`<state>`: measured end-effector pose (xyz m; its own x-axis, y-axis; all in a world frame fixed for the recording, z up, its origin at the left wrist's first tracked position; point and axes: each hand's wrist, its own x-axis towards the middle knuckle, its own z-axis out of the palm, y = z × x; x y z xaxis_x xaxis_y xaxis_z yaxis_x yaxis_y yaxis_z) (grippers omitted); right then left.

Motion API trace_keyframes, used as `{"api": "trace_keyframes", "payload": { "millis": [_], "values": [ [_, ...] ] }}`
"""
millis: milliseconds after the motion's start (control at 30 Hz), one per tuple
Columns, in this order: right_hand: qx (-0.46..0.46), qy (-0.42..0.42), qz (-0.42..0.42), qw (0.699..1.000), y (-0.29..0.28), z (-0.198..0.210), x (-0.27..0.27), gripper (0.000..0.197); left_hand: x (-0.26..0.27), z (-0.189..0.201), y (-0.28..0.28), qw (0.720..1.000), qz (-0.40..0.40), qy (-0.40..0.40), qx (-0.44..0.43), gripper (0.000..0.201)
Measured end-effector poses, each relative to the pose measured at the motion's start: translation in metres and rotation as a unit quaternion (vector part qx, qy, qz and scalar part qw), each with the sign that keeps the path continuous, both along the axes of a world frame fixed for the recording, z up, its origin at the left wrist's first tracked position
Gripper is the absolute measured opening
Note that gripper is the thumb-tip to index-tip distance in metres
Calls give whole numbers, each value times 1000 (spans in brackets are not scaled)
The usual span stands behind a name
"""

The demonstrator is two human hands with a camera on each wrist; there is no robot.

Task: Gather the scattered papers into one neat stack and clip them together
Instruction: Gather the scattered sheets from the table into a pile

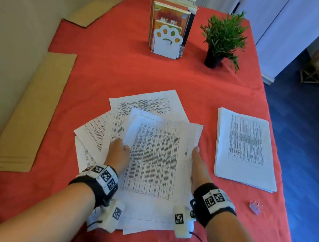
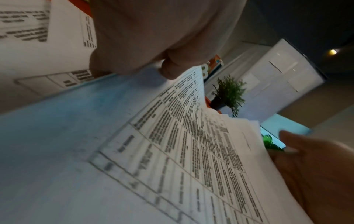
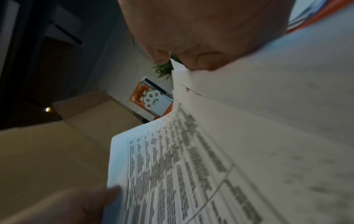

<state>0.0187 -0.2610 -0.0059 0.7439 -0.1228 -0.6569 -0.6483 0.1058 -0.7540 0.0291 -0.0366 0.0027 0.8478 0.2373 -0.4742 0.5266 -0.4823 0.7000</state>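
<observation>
Two hands frame a loose bundle of printed papers (image 1: 152,160) near the front of the red tablecloth (image 1: 104,70). The left hand (image 1: 117,154) has its fingers curled at the bundle's left edge, the thumb lying on the top sheet, so it grips that side. The right hand (image 1: 199,166) stands on edge along the right side, its fingers straight and pressed flat against the sheets' edges; it pushes rather than pinches. In the left wrist view the left-hand fingers (image 2: 170,71) sit on the upper sheet while the pages fan apart unevenly, and the right hand (image 2: 314,171) shows at the far edge. In the right wrist view the right hand (image 3: 191,34) bears on the paper edge, and the left-hand thumb (image 3: 107,195) rests on the top page.

Several more sheets (image 1: 97,131) lie splayed beneath and to the left of the bundle, with one sheet (image 1: 146,103) angled out behind it. A separate, fairly tidy stack (image 1: 245,149) lies well apart to the right. Near the table's right front edge sits a small purplish clip (image 1: 255,207), untouched.

Farther back stand a white paw-shaped bookend (image 1: 167,41) holding books (image 1: 171,7), and just beside it a potted plant (image 1: 223,36). Flat cardboard pieces (image 1: 33,111) lie along the left.
</observation>
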Motion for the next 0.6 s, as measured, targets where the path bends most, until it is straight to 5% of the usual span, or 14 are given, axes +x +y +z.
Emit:
{"api": "trace_keyframes", "payload": {
  "millis": [67,133,267,367,467,600],
  "values": [
    [-93,-12,86,992,4,2,-1,54,-4,0,-5,999,-41,5,-21,35],
    [-184,-46,137,972,5,2,-3,33,-6,2,-3,998,-62,-9,-15,37],
    [-190,-68,92,975,-2,-3,1,21,-2,-1,22,990,41,-24,135,52],
    [-148,-51,53,986,-2,-7,3,22,0,-6,35,994,97,5,51,66],
    [-88,-47,37,994,5,-8,1,25,-5,-9,39,996,84,-17,8,33],
    [-16,-66,20,997,5,-7,-3,30,-11,-18,50,990,63,-33,-122,33]
  ]
}}
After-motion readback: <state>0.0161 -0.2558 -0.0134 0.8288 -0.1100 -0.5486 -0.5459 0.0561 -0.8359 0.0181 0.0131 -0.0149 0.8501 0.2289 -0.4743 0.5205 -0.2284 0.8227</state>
